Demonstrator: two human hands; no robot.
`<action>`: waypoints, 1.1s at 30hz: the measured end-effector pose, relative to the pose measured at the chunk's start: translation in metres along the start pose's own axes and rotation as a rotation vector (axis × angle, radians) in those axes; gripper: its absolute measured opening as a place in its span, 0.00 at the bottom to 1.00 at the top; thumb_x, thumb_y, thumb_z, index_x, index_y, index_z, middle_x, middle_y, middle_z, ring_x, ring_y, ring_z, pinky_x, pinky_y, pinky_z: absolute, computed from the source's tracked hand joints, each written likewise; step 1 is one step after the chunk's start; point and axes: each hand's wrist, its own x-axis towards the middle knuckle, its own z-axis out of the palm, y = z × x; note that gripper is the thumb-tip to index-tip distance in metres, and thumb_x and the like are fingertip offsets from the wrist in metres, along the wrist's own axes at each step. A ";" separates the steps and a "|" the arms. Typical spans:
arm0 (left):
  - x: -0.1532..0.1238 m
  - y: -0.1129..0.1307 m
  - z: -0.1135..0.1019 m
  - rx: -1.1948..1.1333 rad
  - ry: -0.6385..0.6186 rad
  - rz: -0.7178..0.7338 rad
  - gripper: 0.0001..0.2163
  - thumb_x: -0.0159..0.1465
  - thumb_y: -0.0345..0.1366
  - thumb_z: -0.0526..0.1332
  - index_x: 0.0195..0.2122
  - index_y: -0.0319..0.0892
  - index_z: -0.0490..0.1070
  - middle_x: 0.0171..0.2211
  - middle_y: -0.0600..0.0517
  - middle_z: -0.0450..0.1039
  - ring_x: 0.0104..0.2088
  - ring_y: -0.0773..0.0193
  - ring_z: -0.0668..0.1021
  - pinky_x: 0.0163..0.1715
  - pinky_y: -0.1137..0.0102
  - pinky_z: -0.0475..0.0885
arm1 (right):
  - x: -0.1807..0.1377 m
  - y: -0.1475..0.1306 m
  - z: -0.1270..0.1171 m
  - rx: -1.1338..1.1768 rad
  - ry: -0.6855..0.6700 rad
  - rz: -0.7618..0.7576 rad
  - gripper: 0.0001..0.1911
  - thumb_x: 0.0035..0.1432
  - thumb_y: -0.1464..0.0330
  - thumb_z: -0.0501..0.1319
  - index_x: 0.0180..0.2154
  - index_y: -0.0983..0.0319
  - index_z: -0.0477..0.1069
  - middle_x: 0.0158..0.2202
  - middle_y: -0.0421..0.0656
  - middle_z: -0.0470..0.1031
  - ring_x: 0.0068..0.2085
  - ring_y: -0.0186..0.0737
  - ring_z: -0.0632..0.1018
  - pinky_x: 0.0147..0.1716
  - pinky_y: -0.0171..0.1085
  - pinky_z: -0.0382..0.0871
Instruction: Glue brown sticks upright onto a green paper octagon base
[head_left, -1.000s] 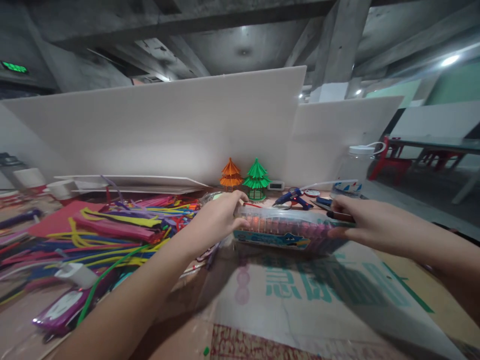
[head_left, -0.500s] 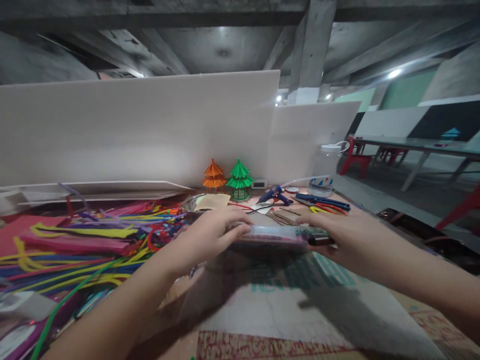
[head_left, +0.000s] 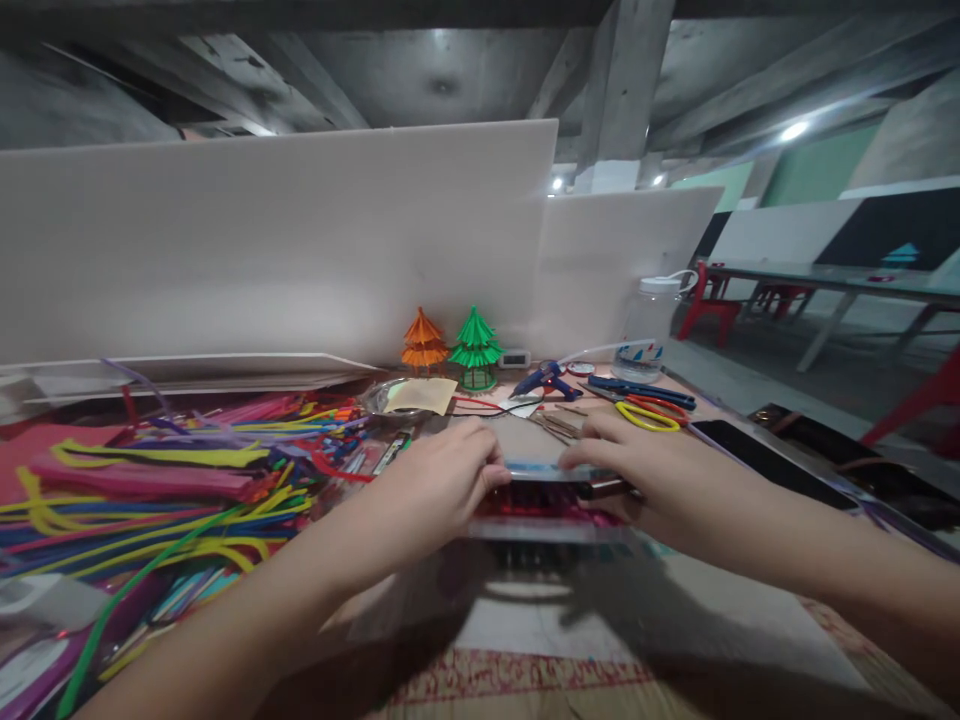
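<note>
In the middle of the head view I have a clear plastic case (head_left: 536, 520) with pink and dark contents, smeared by motion. My left hand (head_left: 461, 465) is closed on its left upper edge, thumb and fingers pinched together. At the right edge my right hand (head_left: 622, 460) grips it with bent fingers. A dark stick-like thing (head_left: 604, 488) shows just under the right fingers; what it is, I cannot make out. Beneath the case lies a pale sheet (head_left: 525, 625), darkened by the shadows of both hands.
Colourful pipe cleaners (head_left: 172, 510) heap up at left. Behind stand an orange paper tree (head_left: 424, 340), a green one (head_left: 475, 350) and a bottle (head_left: 645, 325). A glue gun (head_left: 549, 380), yellow-handled scissors (head_left: 649, 413) and a dark phone (head_left: 769, 462) lie at right.
The case has tilted, so more of its pink and dark contents shows. My right hand has shifted left along it. The view has moved a little, baring the phone.
</note>
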 end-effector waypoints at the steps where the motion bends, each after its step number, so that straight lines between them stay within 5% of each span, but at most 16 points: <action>1: 0.001 -0.001 0.001 0.004 0.041 0.015 0.09 0.73 0.36 0.52 0.38 0.42 0.69 0.40 0.49 0.73 0.37 0.58 0.75 0.38 0.65 0.69 | 0.004 -0.002 -0.001 0.009 -0.017 -0.005 0.17 0.54 0.74 0.65 0.45 0.51 0.75 0.50 0.43 0.77 0.49 0.46 0.78 0.39 0.39 0.73; 6: 0.008 -0.016 0.000 -0.092 0.238 0.000 0.09 0.72 0.41 0.54 0.41 0.43 0.71 0.37 0.50 0.76 0.36 0.58 0.77 0.36 0.65 0.70 | 0.029 -0.007 -0.008 -0.016 -0.048 0.046 0.14 0.57 0.78 0.60 0.43 0.58 0.74 0.48 0.45 0.75 0.41 0.42 0.78 0.34 0.37 0.66; 12: 0.019 -0.064 -0.002 -0.212 0.360 -0.145 0.15 0.70 0.47 0.55 0.46 0.44 0.75 0.44 0.48 0.79 0.45 0.53 0.79 0.46 0.61 0.71 | 0.056 0.013 -0.002 -0.049 0.014 0.217 0.06 0.66 0.65 0.60 0.41 0.58 0.75 0.44 0.43 0.74 0.29 0.36 0.72 0.26 0.36 0.57; 20: 0.034 -0.103 0.024 -0.701 0.459 -0.207 0.20 0.69 0.50 0.55 0.51 0.41 0.73 0.51 0.47 0.77 0.53 0.54 0.75 0.57 0.62 0.68 | 0.061 0.008 0.003 0.291 0.473 -0.010 0.13 0.69 0.67 0.51 0.36 0.62 0.72 0.36 0.46 0.72 0.38 0.41 0.74 0.39 0.40 0.68; 26: 0.037 -0.123 0.040 -0.880 0.434 -0.255 0.26 0.67 0.54 0.56 0.58 0.41 0.68 0.50 0.46 0.76 0.46 0.56 0.79 0.46 0.63 0.74 | 0.070 -0.022 0.006 0.590 0.281 -0.093 0.18 0.72 0.57 0.52 0.37 0.61 0.72 0.28 0.40 0.73 0.31 0.36 0.73 0.33 0.36 0.65; 33: 0.039 -0.138 0.051 -1.018 0.351 -0.212 0.27 0.57 0.55 0.68 0.49 0.38 0.73 0.44 0.45 0.78 0.46 0.54 0.79 0.44 0.64 0.74 | 0.092 -0.044 0.067 0.107 0.047 -0.306 0.12 0.66 0.76 0.51 0.43 0.65 0.72 0.36 0.47 0.72 0.36 0.43 0.69 0.36 0.40 0.62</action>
